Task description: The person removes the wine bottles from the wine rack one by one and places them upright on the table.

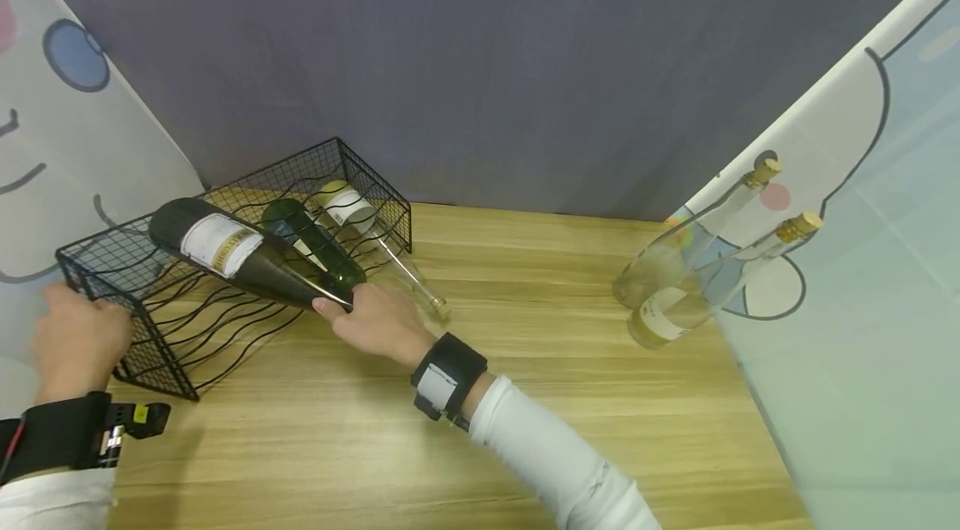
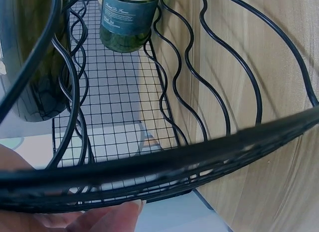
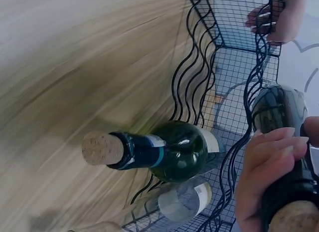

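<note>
Fingers curled round its neck, a right hand (image 1: 381,320) holds a dark bottle (image 1: 251,259) above the wire rack (image 1: 161,347) at left, as a left hand (image 1: 81,337), fingers bent, clasps the rack's left end, a brace that should suit slow, careful lowering.

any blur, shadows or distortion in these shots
Head view: the person's left hand looks slightly blurred, and a soft shadow lies on the pale wooden tabletop below that wrist; left wrist view: the near rim of the black wire-mesh rack looks out of focus and bowed; right wrist view: the wood grain looks smeared towards the upper left.
</note>
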{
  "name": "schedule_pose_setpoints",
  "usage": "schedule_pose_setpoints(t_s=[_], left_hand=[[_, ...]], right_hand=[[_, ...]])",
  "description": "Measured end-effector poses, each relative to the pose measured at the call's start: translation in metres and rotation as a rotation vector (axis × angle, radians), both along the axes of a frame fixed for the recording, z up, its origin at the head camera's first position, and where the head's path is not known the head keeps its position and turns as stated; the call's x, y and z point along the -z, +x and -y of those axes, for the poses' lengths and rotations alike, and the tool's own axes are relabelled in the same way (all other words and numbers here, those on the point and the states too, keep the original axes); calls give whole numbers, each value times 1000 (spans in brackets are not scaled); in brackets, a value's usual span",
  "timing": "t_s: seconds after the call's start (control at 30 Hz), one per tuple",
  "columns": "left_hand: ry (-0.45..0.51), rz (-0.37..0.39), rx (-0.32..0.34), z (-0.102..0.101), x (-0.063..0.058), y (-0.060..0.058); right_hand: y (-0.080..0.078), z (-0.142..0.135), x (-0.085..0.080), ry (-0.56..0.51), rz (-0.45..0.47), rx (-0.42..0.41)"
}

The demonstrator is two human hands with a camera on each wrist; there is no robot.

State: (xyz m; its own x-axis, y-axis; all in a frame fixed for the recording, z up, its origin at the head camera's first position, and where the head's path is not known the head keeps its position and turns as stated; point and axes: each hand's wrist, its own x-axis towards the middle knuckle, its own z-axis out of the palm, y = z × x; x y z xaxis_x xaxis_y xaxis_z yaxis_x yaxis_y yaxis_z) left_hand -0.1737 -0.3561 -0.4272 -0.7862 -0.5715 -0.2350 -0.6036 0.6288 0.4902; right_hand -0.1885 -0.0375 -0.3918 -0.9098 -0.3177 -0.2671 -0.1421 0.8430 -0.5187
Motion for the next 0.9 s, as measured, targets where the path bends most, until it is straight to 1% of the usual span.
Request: schedule_pose_setpoints(t_s=[0.07, 0.3, 0.43, 0.53, 0.67, 0.9], left_hand=[[-4, -2, 1, 0, 0, 1], [-30, -6, 21, -1, 0, 2], [-34, -13, 23, 0, 1, 2], [-35, -17, 21, 0, 2, 1], [-15, -10, 6, -1, 0, 0], [0, 1, -9, -1, -1, 0]], right_hand=[[-1, -1, 2, 28, -37, -26], [-4, -8, 8, 13, -87, -97], [-5, -14, 9, 23, -119, -138], [-4, -17, 9, 31, -131, -137], [-3, -22, 9, 24, -126, -123], [-3, -29, 9, -8, -131, -159]])
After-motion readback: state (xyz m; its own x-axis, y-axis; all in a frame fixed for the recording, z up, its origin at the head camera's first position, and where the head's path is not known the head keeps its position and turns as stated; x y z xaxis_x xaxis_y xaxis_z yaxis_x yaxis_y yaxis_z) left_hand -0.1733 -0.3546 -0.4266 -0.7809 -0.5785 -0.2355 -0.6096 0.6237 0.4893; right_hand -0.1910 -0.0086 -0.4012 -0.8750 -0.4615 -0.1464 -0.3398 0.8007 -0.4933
